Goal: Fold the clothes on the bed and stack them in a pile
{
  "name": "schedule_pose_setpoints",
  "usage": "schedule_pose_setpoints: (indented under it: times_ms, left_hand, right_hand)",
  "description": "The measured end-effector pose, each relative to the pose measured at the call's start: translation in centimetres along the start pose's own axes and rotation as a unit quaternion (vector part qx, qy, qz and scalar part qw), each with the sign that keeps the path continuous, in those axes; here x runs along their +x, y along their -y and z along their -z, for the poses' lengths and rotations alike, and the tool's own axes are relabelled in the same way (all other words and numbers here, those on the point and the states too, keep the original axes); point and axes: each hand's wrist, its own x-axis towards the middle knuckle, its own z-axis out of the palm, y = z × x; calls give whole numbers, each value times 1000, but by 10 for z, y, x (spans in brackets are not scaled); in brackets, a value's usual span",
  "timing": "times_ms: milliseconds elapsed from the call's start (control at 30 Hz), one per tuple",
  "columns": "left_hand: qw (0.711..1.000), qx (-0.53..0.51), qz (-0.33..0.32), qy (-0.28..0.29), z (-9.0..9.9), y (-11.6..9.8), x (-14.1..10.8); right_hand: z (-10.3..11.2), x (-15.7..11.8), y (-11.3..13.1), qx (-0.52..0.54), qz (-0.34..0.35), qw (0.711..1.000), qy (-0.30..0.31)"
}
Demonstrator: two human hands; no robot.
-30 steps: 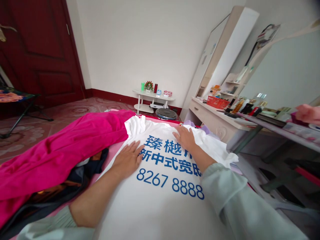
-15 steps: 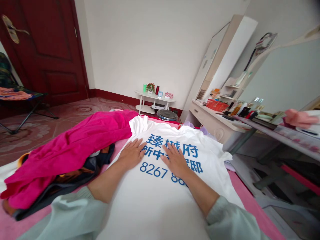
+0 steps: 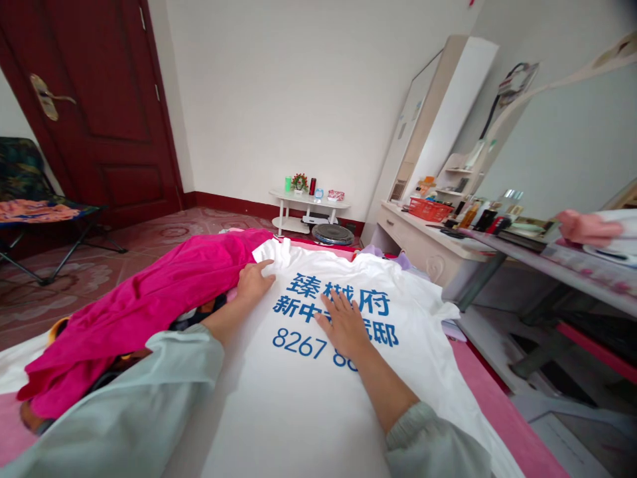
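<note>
My white T-shirt [image 3: 318, 392] lies spread flat on the pink bed [image 3: 490, 415], its far shoulder edge touching the pink garment [image 3: 149, 299] heaped on the left. My left hand [image 3: 253, 282] curls on that shoulder edge; I cannot tell whether it pinches cloth. My right hand [image 3: 343, 325] lies open, flat on the blue lettering. Right of the bed stands a dressing table [image 3: 423, 242]; behind lie tiled floor and a red door [image 3: 99, 113].

Bed [image 3: 490, 411] with pink cover, bare strip showing at 4 o'clock. White T-shirt [image 3: 298, 398] spread flat over the middle, blue print up, collar toward 12 o'clock. Magenta garment [image 3: 149, 305] heaped at 9 to 10 o'clock, its edge touching the shirt's shoulder. Dark clothes [image 3: 199, 315] wedged under the magenta heap. Lilac cloth [image 3: 378, 251] just beyond the shirt at 1 o'clock.
</note>
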Motion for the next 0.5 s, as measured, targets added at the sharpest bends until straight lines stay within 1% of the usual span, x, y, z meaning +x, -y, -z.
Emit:
schedule_pose_setpoints:
  times_ms: [133,200,267,300,333,367,400,433,467,500]
  left_hand:
    - [1000,3,22,13,-2,-18,28]
    - [1000,0,-4,16,-4,-35,34]
    - [997,-10,-65,37,-6,-56,31]
    - [993,-16,-102,58,-8,-67,26]
    - [985,-23,-143,92,-8,-78,19]
    - [972,-29,-186,138,-8,-87,11]
    - [953,-35,-232,194,-8,-94,1]
    - [928,-39,-275,247,-6,-98,-8]
    - [908,-41,-305,285,-2,-98,-18]
    - [896,-40,-322,303,3,-95,-28]
  right_hand:
    - [3,-1,1,15,-7,1000,5]
    - [3,-1,1,22,-6,1000,3]
    - [2,-1,0,25,-2,1000,-1]
    - [1,0,-1,25,0,1000,-5]
    - [0,0,-1,25,3,1000,-7]
    - [-1,0,-2,23,6,1000,-9]
    - [-2,1,-3,22,9,1000,-11]
    - [-3,2,-4,21,11,1000,-15]
    - [-4,2,-5,20,12,1000,-19]
    - [-5,3,-6,21,13,999,-23]
